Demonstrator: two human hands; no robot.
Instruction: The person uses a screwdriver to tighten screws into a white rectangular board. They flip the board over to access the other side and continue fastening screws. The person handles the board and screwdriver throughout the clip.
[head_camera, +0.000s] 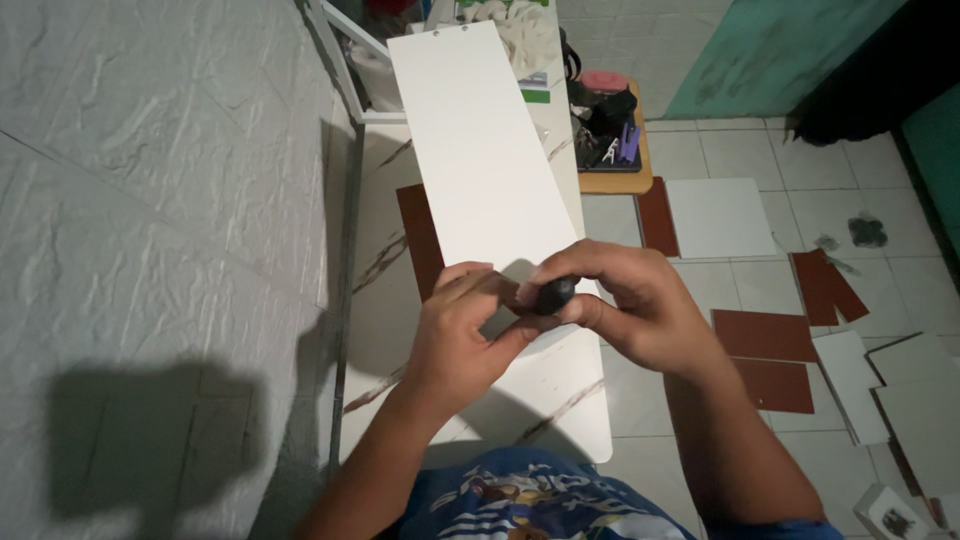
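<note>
Black and rounded, a small knob (553, 294) is pinched between the fingers of the left hand (462, 335) and right hand (630, 305), above a long white board (480, 150). Were the pinch loosened, the knob could probably be dropped onto the tiled floor (720, 150).

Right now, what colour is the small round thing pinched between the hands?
Black or very dark grey. The small round object shows only in the head view.
</note>
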